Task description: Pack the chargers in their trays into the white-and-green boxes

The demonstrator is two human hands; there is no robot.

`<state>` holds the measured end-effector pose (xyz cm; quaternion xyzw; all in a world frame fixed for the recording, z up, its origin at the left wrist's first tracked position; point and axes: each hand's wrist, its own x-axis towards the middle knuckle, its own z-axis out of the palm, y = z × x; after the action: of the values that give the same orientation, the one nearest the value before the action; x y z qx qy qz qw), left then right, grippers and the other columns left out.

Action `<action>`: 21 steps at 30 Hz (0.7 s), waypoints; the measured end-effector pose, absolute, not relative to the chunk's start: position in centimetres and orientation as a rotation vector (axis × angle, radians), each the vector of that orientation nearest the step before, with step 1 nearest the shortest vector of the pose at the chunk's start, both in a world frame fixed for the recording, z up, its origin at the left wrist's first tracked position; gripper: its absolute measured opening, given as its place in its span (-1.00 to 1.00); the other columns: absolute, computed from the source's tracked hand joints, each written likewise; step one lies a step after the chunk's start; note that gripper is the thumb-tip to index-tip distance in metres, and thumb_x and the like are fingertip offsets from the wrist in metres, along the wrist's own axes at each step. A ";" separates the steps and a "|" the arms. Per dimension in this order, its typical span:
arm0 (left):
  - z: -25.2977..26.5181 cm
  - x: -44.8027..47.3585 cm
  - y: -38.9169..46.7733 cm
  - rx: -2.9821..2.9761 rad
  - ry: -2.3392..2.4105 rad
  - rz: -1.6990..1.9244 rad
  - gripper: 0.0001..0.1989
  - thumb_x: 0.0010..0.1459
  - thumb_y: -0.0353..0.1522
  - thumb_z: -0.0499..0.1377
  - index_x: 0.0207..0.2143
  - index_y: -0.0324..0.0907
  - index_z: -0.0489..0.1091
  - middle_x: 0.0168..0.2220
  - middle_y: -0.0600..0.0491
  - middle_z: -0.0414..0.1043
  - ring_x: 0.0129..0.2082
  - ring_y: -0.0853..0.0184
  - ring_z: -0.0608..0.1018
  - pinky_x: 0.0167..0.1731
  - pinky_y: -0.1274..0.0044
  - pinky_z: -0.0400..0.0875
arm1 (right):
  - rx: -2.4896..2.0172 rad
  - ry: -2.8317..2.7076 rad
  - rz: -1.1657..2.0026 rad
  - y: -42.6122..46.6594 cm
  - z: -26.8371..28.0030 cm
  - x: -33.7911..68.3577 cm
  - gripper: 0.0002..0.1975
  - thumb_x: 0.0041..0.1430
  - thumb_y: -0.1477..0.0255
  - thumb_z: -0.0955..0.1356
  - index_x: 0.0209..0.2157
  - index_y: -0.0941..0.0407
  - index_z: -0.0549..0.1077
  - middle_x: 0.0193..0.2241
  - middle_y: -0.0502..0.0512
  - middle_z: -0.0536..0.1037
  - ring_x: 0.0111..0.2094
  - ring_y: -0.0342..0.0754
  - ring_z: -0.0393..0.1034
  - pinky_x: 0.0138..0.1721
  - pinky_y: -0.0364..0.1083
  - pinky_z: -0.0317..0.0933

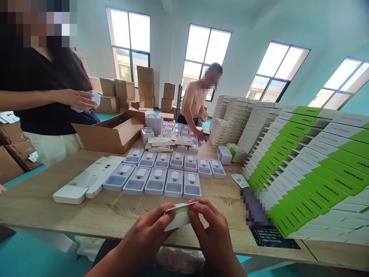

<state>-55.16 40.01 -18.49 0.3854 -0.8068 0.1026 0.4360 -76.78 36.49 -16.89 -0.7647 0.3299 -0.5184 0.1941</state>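
Note:
A white and green carton (181, 221) is held between my two hands just above the table's near edge. My left hand (148, 229) pinches its left side, while my right hand (212, 227) grips the right side, thumb and fingers near the thin upper flap. Part of the carton is hidden behind my fingers. Beyond my hands lie two rows of pale plastic trays (154, 187), each with a small white block, apparently a charger, in its upper compartment. Flattened white and green cartons (86, 177) lie overlapping to the left of the trays.
Tall stacks of white and green boxes (311, 184) line the table's right side. A dark, blurred-out object (256, 207) lies beside them. An open cardboard box (109, 134) stands at the back left. One person (46, 88) holds white pieces; another (193, 100) leans over the far end.

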 end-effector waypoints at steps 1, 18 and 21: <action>-18.6 -55.3 40.0 0.953 -1.992 0.243 -0.78 0.51 -0.31 -0.03 0.08 -0.13 0.31 -0.04 -0.11 0.60 -0.05 0.30 0.69 -0.04 0.60 0.59 | -2.151 0.948 -1.476 36.5 -16.8 -76.6 -0.88 0.33 0.52 0.36 -0.24 0.02 0.51 -0.17 0.06 0.63 -0.16 -0.09 0.57 -0.11 -0.17 0.43; -19.6 -54.1 38.9 0.976 -1.835 0.147 -0.76 0.44 -0.24 0.13 0.08 -0.08 0.30 0.00 -0.10 0.61 -0.03 0.30 0.69 -0.06 0.61 0.60 | -2.282 0.921 -1.289 34.9 -19.2 -77.3 -0.64 0.24 0.47 0.45 0.03 -0.07 0.41 0.04 0.05 0.62 0.04 -0.01 0.56 0.03 -0.09 0.48; -19.5 -53.1 38.3 1.057 -1.819 0.116 -0.65 0.38 -0.12 0.17 0.13 -0.01 0.32 0.01 -0.06 0.63 -0.04 0.25 0.70 -0.06 0.54 0.61 | -2.232 0.975 -1.312 34.0 -20.0 -77.6 -0.66 0.27 0.44 0.41 0.06 -0.10 0.45 0.01 0.05 0.64 0.00 0.02 0.59 0.02 -0.06 0.50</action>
<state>-53.10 38.25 -19.52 0.4360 -0.7504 0.0477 0.4945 -77.61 34.01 -19.98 -0.7925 0.3464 -0.4660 0.1865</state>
